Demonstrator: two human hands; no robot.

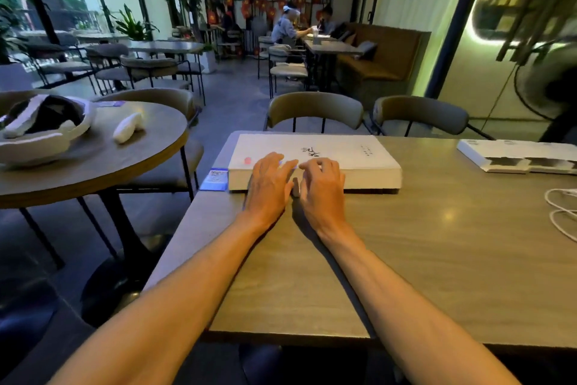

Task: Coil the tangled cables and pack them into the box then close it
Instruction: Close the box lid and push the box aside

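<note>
- Resting side by side on the near edge of the box (pixel 315 155), the left hand (pixel 270 184) and right hand (pixel 321 188) lie flat with fingers spread over the lid, pressing rather than gripping anything; the thumbs hang down over its front wall.
- The white box sits closed at the far left part of the table (pixel 421 244); whatever is inside is hidden by the lid.
- Dark print on the lid is too blurred to read, and a small pink mark shows near the left hand.
- A white cable (pixel 562 213) loops loosely at the right edge, cut off by the frame, well apart from the box.
- A white tray-like carton (pixel 512 155) lies at the far right, also partly cut off.
- A blue card (pixel 215 180) sits just beside the box's left corner; its print is unreadable.
</note>
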